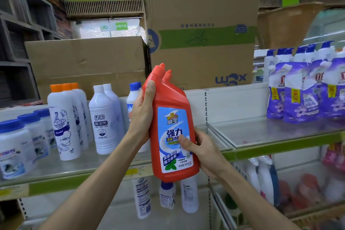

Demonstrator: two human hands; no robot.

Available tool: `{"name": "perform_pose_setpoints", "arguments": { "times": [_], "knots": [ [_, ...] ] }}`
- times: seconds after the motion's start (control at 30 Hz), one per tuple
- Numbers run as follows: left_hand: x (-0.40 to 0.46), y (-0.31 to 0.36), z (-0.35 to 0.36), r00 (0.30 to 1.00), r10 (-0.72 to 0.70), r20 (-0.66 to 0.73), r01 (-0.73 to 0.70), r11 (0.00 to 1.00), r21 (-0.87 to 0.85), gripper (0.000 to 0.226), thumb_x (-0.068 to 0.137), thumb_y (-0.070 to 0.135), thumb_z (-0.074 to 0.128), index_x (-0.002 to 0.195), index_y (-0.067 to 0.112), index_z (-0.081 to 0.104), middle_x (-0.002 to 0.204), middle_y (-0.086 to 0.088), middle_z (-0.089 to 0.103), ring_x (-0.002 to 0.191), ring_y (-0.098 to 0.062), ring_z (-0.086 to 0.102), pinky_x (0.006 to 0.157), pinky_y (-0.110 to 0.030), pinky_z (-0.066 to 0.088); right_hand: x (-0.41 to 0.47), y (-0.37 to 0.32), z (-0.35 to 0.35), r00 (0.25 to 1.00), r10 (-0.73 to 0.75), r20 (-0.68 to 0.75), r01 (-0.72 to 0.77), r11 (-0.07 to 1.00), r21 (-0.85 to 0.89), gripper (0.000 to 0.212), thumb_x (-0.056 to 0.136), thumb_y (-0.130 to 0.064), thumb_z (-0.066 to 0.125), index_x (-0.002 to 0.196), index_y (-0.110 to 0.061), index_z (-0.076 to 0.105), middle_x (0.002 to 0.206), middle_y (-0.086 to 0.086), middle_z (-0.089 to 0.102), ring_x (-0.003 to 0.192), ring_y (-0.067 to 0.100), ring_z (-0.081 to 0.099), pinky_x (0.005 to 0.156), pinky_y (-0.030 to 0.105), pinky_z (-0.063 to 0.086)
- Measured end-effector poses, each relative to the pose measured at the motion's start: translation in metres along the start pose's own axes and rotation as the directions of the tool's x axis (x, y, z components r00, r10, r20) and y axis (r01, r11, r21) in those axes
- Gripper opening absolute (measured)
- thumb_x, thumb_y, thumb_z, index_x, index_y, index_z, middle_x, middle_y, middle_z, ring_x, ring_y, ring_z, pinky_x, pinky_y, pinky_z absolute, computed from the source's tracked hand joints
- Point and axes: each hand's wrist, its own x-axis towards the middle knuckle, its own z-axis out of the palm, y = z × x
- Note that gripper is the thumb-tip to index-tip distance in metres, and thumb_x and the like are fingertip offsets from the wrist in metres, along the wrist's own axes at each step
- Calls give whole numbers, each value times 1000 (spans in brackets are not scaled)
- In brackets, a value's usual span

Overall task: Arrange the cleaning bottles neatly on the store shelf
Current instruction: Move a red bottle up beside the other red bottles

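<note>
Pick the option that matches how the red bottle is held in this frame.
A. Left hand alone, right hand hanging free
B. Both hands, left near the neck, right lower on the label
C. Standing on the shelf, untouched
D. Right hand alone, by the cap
B: the left hand wraps the red bottle just below its neck, while the right hand grips lower with its thumb across the label.

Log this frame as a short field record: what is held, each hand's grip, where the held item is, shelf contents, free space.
held item: red plastic bottles with angled necks; two spouts show, apparently two bottles held together
left hand: grips the upper body, thumb at the shoulder
right hand: grips the lower body, thumb on the blue label
position: held off the shelf, in front of the metal shelf
shelf left: white cleaner bottles
shelf right: purple refill pouches
free space: bare stretch between the two groups
</note>
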Motion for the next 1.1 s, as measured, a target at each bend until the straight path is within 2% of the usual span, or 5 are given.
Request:
{"name": "perform_pose_setpoints", "arguments": {
  "times": [0.2,0.37,0.6,0.8,1.1],
  "knots": [
    [9,-9,3,995,-57,-78,71,979,191,59,86,69,53,119,21,63,116,-7,74,106,-28,72,94,-57,55,22,-11,-19,991,-66,-120,69,997,19,56,73,-29,77,122,-12,59,111,10,77,97,32,76,82,49,62],
    [2,-29,-7,992,-117,-36,123,953,279,44,96,50,47,125,23,66,113,6,75,100,-5,72,74,-18,57,50,-14,-37,962,-139,-235,153,987,43,63,70,-33,79,125,-10,60,117,12,75,105,33,73,90,55,58],
    [3,-45,-12,982,-186,-25,184,929,322,58,87,59,47,133,27,61,116,11,74,101,0,71,74,-16,57,71,5,-47,960,-132,-248,128,991,-32,60,77,-28,77,131,-13,58,116,9,75,102,29,75,86,54,61],
    [-3,-66,-26,974,-207,-93,226,920,321,68,84,62,52,143,27,51,128,4,69,114,-10,68,94,-36,58,81,22,-38,968,-98,-233,66,988,-143,66,74,-37,79,135,-20,56,116,5,74,100,25,75,85,55,61],
    [-14,-85,-37,973,-201,-111,227,911,343,48,98,38,55,144,25,48,130,9,65,114,0,65,84,-18,57,87,33,-35,983,-68,-168,29,974,-224,51,82,-33,73,127,-20,54,114,5,71,94,17,75,78,37,64]
  ]
}}
